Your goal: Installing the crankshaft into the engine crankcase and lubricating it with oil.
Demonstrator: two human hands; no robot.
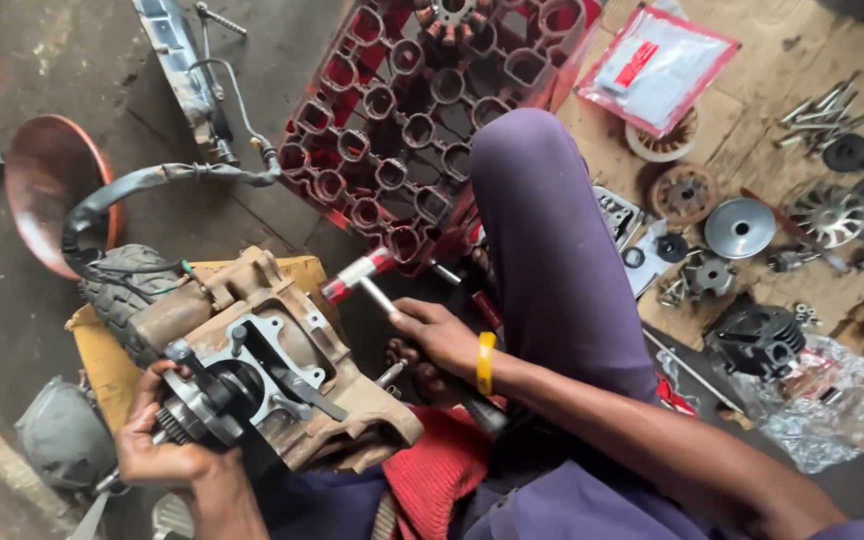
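Left hand (157,450) grips the engine casing (272,380); right hand (442,335) holds a half-hidden red-and-white hammer (357,275).

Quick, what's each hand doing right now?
Left hand: closed on the round metal part of the engine block.
Right hand: closed on a hammer.

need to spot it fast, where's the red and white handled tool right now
In the head view it is at centre, held raised in the right hand: the red and white handled tool sits between the engine casing and red crate.
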